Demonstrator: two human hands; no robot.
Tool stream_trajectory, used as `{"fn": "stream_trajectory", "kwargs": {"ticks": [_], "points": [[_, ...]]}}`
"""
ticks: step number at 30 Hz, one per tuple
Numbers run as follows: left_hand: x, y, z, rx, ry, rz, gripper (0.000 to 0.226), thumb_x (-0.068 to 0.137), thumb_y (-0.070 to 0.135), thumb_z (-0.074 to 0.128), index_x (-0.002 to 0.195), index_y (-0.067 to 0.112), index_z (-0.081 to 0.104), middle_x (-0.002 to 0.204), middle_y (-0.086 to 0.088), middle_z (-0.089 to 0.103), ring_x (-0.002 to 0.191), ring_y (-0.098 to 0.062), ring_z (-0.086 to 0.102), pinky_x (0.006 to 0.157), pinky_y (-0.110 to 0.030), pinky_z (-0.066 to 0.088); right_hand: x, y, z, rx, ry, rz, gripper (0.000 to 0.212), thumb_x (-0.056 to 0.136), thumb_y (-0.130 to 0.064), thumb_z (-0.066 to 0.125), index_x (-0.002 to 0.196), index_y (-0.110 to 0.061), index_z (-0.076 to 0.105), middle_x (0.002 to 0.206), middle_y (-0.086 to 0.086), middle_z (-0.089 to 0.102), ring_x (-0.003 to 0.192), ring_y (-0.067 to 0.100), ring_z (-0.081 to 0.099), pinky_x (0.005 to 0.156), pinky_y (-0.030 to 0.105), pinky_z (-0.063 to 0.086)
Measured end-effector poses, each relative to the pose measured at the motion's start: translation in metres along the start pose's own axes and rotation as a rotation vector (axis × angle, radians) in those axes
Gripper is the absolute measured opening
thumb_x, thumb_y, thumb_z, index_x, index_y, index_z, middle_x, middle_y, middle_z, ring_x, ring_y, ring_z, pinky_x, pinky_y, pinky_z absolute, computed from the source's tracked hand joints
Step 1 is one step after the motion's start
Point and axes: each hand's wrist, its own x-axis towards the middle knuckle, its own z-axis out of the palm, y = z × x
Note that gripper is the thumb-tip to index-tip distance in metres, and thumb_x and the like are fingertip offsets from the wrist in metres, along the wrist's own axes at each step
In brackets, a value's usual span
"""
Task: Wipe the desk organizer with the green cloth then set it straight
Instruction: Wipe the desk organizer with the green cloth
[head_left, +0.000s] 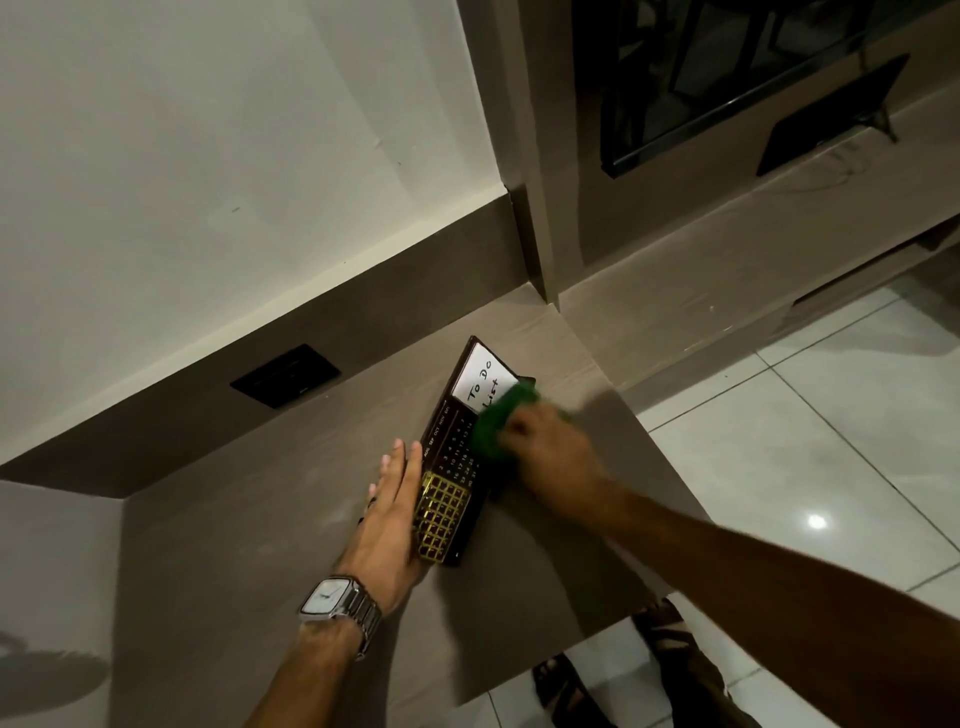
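Observation:
A dark brown desk organizer (451, 457) stands at an angle on the brown desk (260, 519). It has a white "To Do List" pad at its far end, a calendar face in the middle and a gold mesh holder at its near end. My left hand (392, 514), with a watch on the wrist, lies flat against the organizer's left side, fingers extended. My right hand (550, 452) is blurred and presses a green cloth (501, 421) onto the organizer's right side, over the calendar and the pad's lower corner.
A black wall socket plate (285, 375) sits in the brown back panel behind the desk. The desk's right edge (670, 467) drops to a white tiled floor (831, 441). A television (727, 78) stands on a shelf at the upper right. Sandalled feet (613, 670) show below the desk edge.

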Motion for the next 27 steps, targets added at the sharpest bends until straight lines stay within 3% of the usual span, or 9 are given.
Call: {"fn": "stream_trajectory", "kwargs": {"ticks": [4, 8, 13, 16, 18, 20, 22, 24, 27], "points": [[-0.001, 0.002, -0.001, -0.015, 0.010, 0.031, 0.133, 0.064, 0.012, 0.081, 0.140, 0.041, -0.024, 0.156, 0.003, -0.021, 0.144, -0.017, -0.016, 0.118, -0.044, -0.001, 0.040, 0.036, -0.027, 0.015, 0.238, 0.385, 0.025, 0.084, -0.009, 0.066, 0.106, 0.000, 0.062, 0.105, 0.019, 0.054, 0.090, 0.028, 0.054, 0.073, 0.039, 0.052], [-0.004, 0.002, -0.005, -0.025, 0.017, 0.089, 0.132, 0.065, 0.014, 0.082, 0.139, 0.037, -0.024, 0.156, -0.001, -0.021, 0.144, -0.021, -0.015, 0.118, -0.044, 0.000, 0.008, -0.015, 0.006, 0.101, 0.035, 0.344, 0.032, 0.080, -0.015, 0.073, 0.110, -0.013, 0.062, 0.112, 0.007, 0.052, 0.091, 0.020, 0.056, 0.072, 0.030, 0.052], [-0.001, 0.008, -0.006, -0.078, 0.046, 0.046, 0.113, 0.076, 0.001, 0.071, 0.142, 0.026, -0.017, 0.156, -0.001, -0.017, 0.145, -0.024, -0.011, 0.119, -0.044, 0.003, -0.042, -0.052, 0.025, 0.223, -0.179, -0.049, 0.024, 0.079, -0.018, 0.071, 0.102, -0.013, 0.064, 0.100, 0.006, 0.053, 0.084, 0.019, 0.054, 0.060, 0.033, 0.055], [0.005, 0.010, 0.000, -0.112, 0.082, 0.004, 0.094, 0.082, -0.008, 0.058, 0.146, 0.022, -0.005, 0.159, -0.005, -0.004, 0.146, -0.032, 0.002, 0.117, -0.053, 0.014, -0.003, -0.010, 0.007, 0.138, -0.032, 0.188, 0.025, 0.081, -0.013, 0.069, 0.105, -0.013, 0.064, 0.106, 0.009, 0.055, 0.086, 0.024, 0.059, 0.063, 0.029, 0.048], [0.006, 0.007, 0.004, -0.189, 0.073, -0.035, 0.091, 0.089, -0.002, 0.053, 0.143, 0.039, -0.007, 0.158, 0.004, -0.006, 0.146, -0.027, -0.002, 0.117, -0.055, 0.008, 0.027, 0.025, -0.012, 0.045, 0.075, 0.378, 0.023, 0.084, -0.011, 0.066, 0.107, -0.008, 0.062, 0.107, 0.014, 0.054, 0.085, 0.028, 0.060, 0.068, 0.035, 0.053], [0.006, 0.002, 0.007, -0.254, 0.027, -0.078, 0.092, 0.094, 0.006, 0.050, 0.131, 0.065, -0.012, 0.155, 0.017, -0.014, 0.143, -0.019, -0.012, 0.111, -0.053, -0.005, 0.045, 0.042, -0.022, 0.020, 0.164, 0.433, 0.022, 0.083, -0.009, 0.068, 0.103, -0.002, 0.062, 0.104, 0.018, 0.053, 0.081, 0.030, 0.057, 0.068, 0.043, 0.054], [0.005, 0.001, 0.006, -0.258, 0.026, -0.069, 0.101, 0.093, 0.006, 0.053, 0.121, 0.073, -0.018, 0.154, 0.019, -0.017, 0.140, -0.014, -0.014, 0.111, -0.055, -0.003, 0.040, 0.033, -0.015, 0.013, 0.149, 0.446, 0.023, 0.082, -0.009, 0.069, 0.103, -0.004, 0.062, 0.105, 0.015, 0.053, 0.078, 0.027, 0.058, 0.065, 0.040, 0.056], [0.001, -0.001, 0.004, -0.185, 0.046, -0.038, 0.120, 0.081, 0.003, 0.068, 0.127, 0.064, -0.024, 0.154, 0.015, -0.020, 0.139, -0.015, -0.012, 0.113, -0.052, 0.004, 0.014, 0.000, 0.010, 0.063, -0.018, 0.358, 0.029, 0.082, -0.013, 0.071, 0.109, -0.013, 0.062, 0.111, 0.007, 0.052, 0.082, 0.019, 0.059, 0.067, 0.033, 0.057], [-0.001, -0.007, 0.005, -0.025, 0.053, 0.008, 0.139, 0.063, 0.006, 0.083, 0.136, 0.047, -0.028, 0.155, 0.010, -0.025, 0.143, -0.020, -0.010, 0.112, -0.044, 0.004, -0.041, -0.053, 0.037, 0.155, -0.231, -0.032, 0.028, 0.078, -0.022, 0.071, 0.104, -0.015, 0.063, 0.104, 0.002, 0.050, 0.083, 0.017, 0.054, 0.062, 0.035, 0.055]]}}
